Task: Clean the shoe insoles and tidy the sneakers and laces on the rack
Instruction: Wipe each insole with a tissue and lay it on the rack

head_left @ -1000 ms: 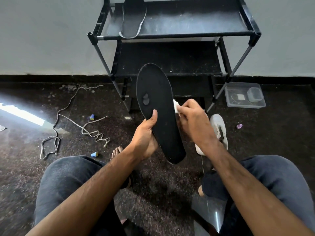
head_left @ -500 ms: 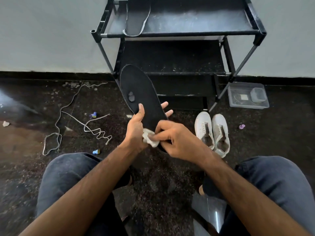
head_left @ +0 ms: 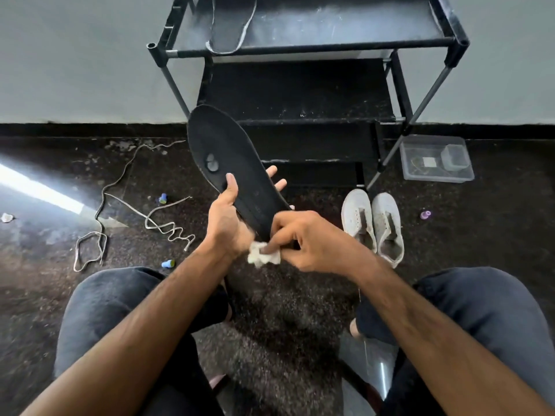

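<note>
My left hand [head_left: 228,217] grips a black insole [head_left: 228,157] near its heel end, thumb on top and fingers behind, with the toe end tilted up to the left. At the heel end my right hand [head_left: 312,241] pinches a crumpled white cloth [head_left: 264,256]. A second insole [head_left: 231,25] lies on the top shelf of the black shoe rack [head_left: 312,46]. Two white sneakers [head_left: 374,223] stand side by side on the floor at the right. Loose white laces [head_left: 163,225] lie on the floor at the left.
A clear plastic box [head_left: 437,160] sits by the rack's right leg. Small blue caps [head_left: 162,199] and a purple one [head_left: 425,214] lie scattered on the dark floor. My knees frame the bottom of the view. A wall stands behind the rack.
My right hand has wiped the cloth down the insole from its middle to the heel end. The insole's toe has swung left and the sneakers have come into full view.
</note>
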`<state>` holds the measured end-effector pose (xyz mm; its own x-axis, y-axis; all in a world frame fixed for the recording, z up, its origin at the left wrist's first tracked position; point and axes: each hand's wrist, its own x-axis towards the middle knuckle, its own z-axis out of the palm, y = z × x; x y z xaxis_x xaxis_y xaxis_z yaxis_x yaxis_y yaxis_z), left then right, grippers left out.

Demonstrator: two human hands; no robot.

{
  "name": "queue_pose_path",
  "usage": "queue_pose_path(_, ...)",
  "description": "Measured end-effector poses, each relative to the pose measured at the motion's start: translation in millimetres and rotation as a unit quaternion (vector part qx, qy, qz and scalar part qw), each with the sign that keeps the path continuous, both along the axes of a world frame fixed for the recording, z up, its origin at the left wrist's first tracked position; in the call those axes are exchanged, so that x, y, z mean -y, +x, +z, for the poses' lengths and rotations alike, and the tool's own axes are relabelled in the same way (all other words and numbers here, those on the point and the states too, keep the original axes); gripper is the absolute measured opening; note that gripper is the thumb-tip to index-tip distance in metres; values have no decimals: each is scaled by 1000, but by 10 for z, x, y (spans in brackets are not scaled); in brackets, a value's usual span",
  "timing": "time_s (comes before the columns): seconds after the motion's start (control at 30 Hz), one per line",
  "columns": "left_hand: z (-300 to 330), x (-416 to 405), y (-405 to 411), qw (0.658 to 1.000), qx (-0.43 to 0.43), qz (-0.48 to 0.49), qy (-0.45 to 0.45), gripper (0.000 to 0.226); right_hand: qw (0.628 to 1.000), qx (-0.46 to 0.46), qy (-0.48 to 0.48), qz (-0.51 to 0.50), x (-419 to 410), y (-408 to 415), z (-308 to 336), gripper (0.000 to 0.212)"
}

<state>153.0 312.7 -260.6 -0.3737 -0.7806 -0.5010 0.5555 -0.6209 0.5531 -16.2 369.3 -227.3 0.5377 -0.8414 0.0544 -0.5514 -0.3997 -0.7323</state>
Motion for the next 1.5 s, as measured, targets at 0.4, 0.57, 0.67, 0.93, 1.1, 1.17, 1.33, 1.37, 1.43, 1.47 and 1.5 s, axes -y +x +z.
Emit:
queue_pose_path(0.4,169,-135,-174,995,84,-38,-34,53,966,18,-115,-231,102,-17,-116,27)
queue_pose_path(0.57,131,-180,-223,996,76,-36,25,78,979,-6,-115,-170,55,52,-142,20)
queue_pose_path(0.67,121,-95,-154,996,75,-38,38,85,998,7,-31,-45,11,73,-88,18)
queue_pose_path(0.93,145,-130,-187,994,101,-33,7,56,988,94,1,-120,97,-132,70,22)
queue_pose_path(1.1,208,-175,-222,996,80,-36,7,70,979,42,-99,-172,59,63,-54,20)
queue_pose_path(1.17,159,-108,-168,995,102,-18,3,78,992,48,-73,-86,-19,152,-55,18)
queue_pose_path(1.33,180,-72,-132,994,110,-7,-15,73,985,124,119,-24,9,-55,104,17)
queue_pose_path(1.37,200,-86,-163,995,97,-17,-13,72,978,163,116,-59,38,-103,127,18)
queue_pose_path(1.43,222,-122,-208,998,58,-35,-8,76,969,188,43,-158,76,-123,104,20)
queue_pose_path(1.47,215,-133,-219,998,43,-37,-5,79,967,166,2,-194,78,-93,74,20)
queue_pose_path(1.5,215,-139,-223,999,35,-33,-7,82,969,134,-31,-203,71,-49,47,20)
